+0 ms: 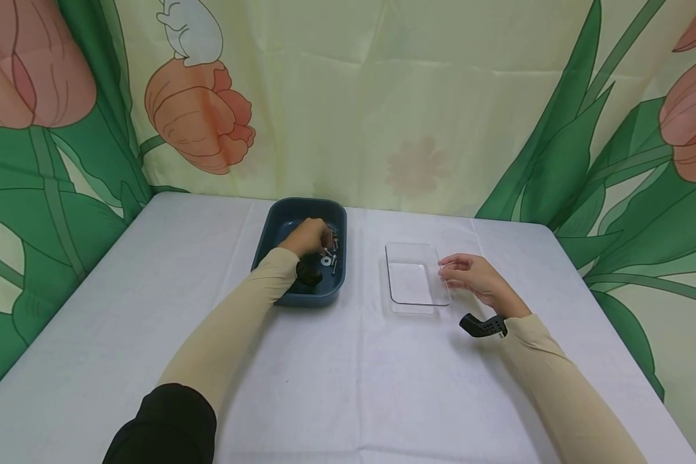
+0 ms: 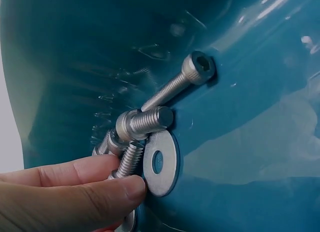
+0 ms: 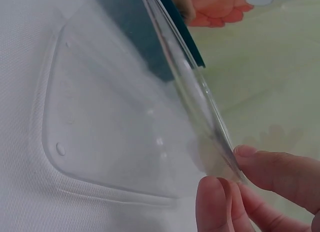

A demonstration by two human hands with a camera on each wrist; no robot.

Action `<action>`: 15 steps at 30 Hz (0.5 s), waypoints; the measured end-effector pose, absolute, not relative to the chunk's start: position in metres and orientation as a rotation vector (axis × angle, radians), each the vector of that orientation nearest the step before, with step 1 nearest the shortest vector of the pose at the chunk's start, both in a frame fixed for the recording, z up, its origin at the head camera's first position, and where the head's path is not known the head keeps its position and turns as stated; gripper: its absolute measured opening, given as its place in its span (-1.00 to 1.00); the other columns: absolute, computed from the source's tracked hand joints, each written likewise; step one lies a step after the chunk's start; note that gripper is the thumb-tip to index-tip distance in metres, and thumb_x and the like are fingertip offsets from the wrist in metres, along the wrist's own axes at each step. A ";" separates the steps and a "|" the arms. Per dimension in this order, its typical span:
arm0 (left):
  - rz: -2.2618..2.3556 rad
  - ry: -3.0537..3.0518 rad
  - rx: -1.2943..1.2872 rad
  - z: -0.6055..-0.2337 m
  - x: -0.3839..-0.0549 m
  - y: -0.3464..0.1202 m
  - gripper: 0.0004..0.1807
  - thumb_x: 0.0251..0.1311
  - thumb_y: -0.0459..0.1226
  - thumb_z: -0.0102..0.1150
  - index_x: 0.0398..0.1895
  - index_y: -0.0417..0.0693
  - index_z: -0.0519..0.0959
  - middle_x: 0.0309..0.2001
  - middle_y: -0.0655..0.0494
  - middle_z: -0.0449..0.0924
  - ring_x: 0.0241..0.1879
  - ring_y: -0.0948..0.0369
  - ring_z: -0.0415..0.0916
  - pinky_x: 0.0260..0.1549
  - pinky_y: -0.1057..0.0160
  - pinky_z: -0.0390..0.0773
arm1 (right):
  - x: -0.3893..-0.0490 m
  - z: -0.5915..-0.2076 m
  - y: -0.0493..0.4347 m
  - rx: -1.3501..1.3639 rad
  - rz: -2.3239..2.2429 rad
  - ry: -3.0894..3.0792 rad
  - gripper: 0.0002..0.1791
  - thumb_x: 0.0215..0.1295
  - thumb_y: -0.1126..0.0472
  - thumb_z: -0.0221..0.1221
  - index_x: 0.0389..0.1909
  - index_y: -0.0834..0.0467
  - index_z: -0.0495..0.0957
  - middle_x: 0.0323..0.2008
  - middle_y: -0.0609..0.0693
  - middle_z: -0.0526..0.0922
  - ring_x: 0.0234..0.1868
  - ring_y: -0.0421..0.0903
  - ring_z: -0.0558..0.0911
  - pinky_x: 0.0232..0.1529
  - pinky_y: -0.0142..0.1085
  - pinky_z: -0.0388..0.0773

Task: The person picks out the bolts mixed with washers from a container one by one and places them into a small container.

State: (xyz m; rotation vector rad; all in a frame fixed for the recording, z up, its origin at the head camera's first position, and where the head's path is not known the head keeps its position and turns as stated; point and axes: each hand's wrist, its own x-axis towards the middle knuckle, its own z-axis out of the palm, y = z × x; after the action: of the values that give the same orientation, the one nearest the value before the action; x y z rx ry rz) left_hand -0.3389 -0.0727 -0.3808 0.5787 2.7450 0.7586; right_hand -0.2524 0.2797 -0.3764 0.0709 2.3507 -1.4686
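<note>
My left hand (image 1: 307, 237) reaches down into a dark blue tray (image 1: 261, 248). In the left wrist view its thumb and forefinger pinch a short silver screw (image 2: 131, 159), whose threaded end points up between them. Right beside it lie a flat washer (image 2: 169, 179), a socket-head screw (image 2: 172, 89) and another thick screw (image 2: 150, 121), all against the tray's inside. My right hand (image 1: 478, 281) grips the right rim of a clear plastic box (image 1: 414, 274), which stands on the table. Its thumb and fingers sit on both sides of that wall (image 3: 212, 124).
A white cloth covers the table (image 1: 325, 386). Behind it hangs a curtain (image 1: 336, 96) printed with flowers. The tray stands left of the clear box, with a strip of cloth between them. Dark straps (image 1: 484, 325) circle the wrists.
</note>
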 end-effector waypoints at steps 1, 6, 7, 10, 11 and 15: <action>0.760 2.741 0.574 -0.381 -0.339 -0.073 -0.82 -0.03 -0.54 0.28 -0.33 -0.22 0.68 -0.24 -0.10 0.66 -0.22 0.07 0.56 -0.11 0.16 0.61 | -0.253 -0.376 0.280 0.071 -1.470 2.349 -0.42 0.28 0.18 0.17 0.22 0.39 0.26 -0.31 -0.21 0.58 -0.25 -0.29 0.56 -0.15 -0.50 0.56; 0.749 2.730 0.582 -0.383 -0.342 -0.073 -0.82 -0.04 -0.54 0.29 -0.33 -0.21 0.68 -0.24 -0.09 0.67 -0.22 0.08 0.57 -0.12 0.17 0.61 | -0.252 -0.376 0.279 0.073 -1.471 2.348 -0.42 0.28 0.18 0.17 0.22 0.38 0.26 -0.33 -0.24 0.57 -0.25 -0.28 0.57 -0.16 -0.51 0.56; 0.745 2.728 0.587 -0.383 -0.343 -0.073 -0.82 -0.04 -0.54 0.30 -0.32 -0.21 0.68 -0.24 -0.09 0.67 -0.22 0.08 0.58 -0.13 0.18 0.61 | -0.252 -0.376 0.279 0.075 -1.475 2.347 -0.42 0.28 0.18 0.17 0.22 0.38 0.26 -0.33 -0.24 0.57 -0.26 -0.29 0.57 -0.16 -0.51 0.56; 0.732 2.723 0.602 -0.385 -0.344 -0.074 -0.81 -0.04 -0.53 0.30 -0.31 -0.21 0.69 -0.24 -0.09 0.68 -0.22 0.08 0.59 -0.15 0.20 0.62 | -0.252 -0.377 0.279 0.081 -1.487 2.342 -0.42 0.28 0.19 0.17 0.22 0.38 0.26 -0.34 -0.25 0.57 -0.27 -0.30 0.57 -0.16 -0.51 0.56; 0.731 2.720 0.605 -0.385 -0.345 -0.075 -0.81 -0.04 -0.52 0.30 -0.31 -0.21 0.69 -0.24 -0.09 0.68 -0.22 0.08 0.59 -0.16 0.20 0.62 | -0.252 -0.377 0.279 0.083 -1.491 2.341 -0.43 0.28 0.19 0.17 0.22 0.38 0.26 -0.35 -0.26 0.57 -0.27 -0.30 0.57 -0.16 -0.52 0.56; 0.733 2.713 0.623 -0.386 -0.345 -0.077 -0.81 -0.04 -0.52 0.31 -0.31 -0.21 0.69 -0.26 -0.09 0.68 -0.24 0.09 0.60 -0.16 0.20 0.62 | -0.252 -0.377 0.279 0.086 -1.507 2.333 -0.43 0.28 0.21 0.16 0.22 0.39 0.25 -0.35 -0.26 0.57 -0.28 -0.32 0.57 -0.17 -0.51 0.56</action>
State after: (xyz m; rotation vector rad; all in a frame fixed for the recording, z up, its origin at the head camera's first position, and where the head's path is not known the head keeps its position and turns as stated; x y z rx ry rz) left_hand -0.3454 -0.0767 -0.3865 0.6226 2.7134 0.7327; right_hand -0.2518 0.2792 -0.3771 0.0862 2.3328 -1.5066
